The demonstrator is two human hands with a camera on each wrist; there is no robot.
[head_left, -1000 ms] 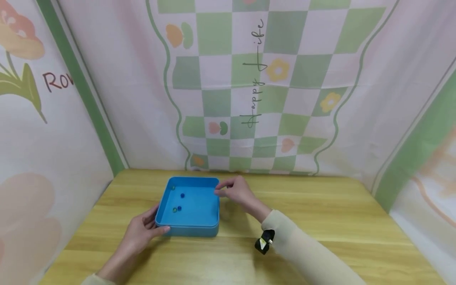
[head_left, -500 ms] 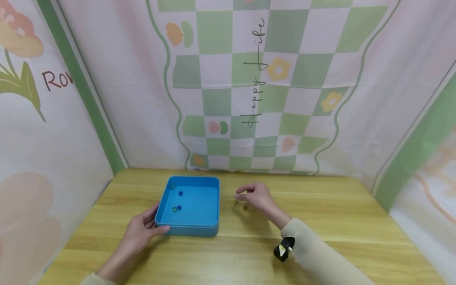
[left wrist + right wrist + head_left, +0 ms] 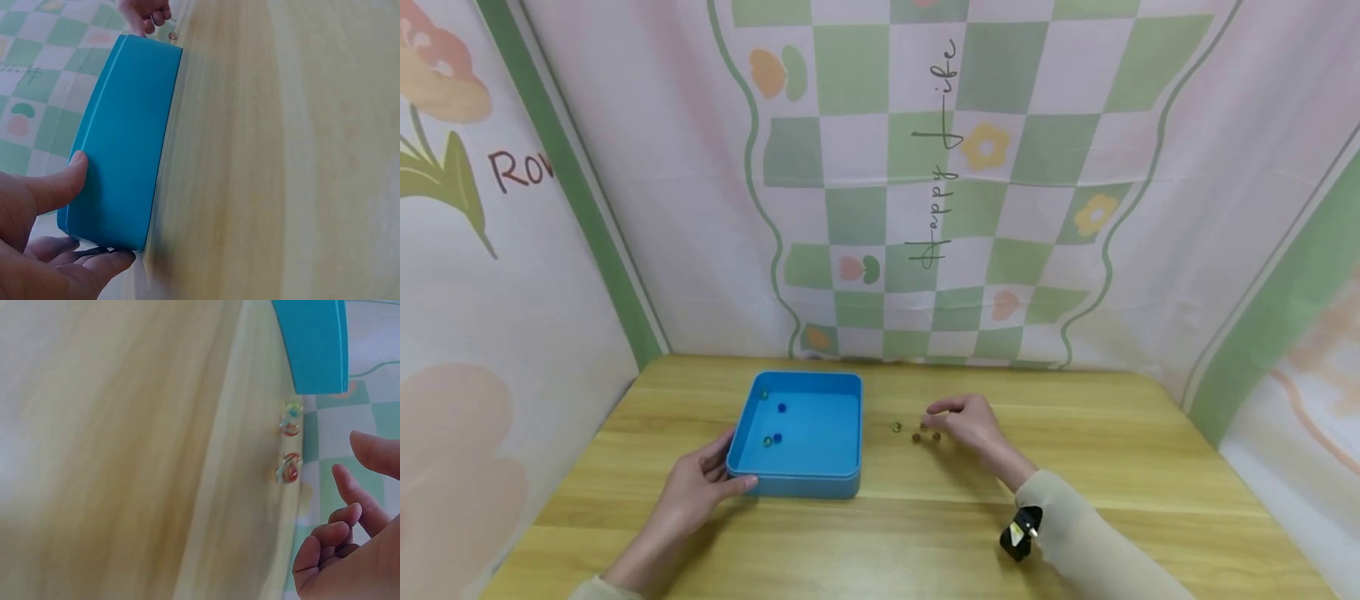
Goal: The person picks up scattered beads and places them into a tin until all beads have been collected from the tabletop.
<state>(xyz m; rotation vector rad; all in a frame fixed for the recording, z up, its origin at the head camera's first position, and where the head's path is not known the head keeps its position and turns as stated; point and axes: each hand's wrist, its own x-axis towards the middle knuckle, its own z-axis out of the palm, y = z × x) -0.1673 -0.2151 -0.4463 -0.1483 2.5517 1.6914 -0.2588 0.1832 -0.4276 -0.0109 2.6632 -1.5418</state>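
Observation:
A square blue box, open at the top, sits on the wooden table. My left hand grips its near left corner, thumb on the front wall and fingers round the side, as the left wrist view also shows. Inside lie two dark blue marbles and two greenish clear ones. To the right of the box, a yellow-green marble and a few reddish-brown marbles lie on the wood. Over these hovers my right hand; in the right wrist view its thumb and index finger are apart, with the other fingers loosely curled.
The wooden table reaches back to a patterned cloth wall. More cloth walls stand on the left and right. A small black device is worn at the right sleeve.
My right hand has moved right, from the box's right rim to above the loose marbles, uncovering them. One blue marble in the box has shifted slightly. My left hand has stayed at the corner.

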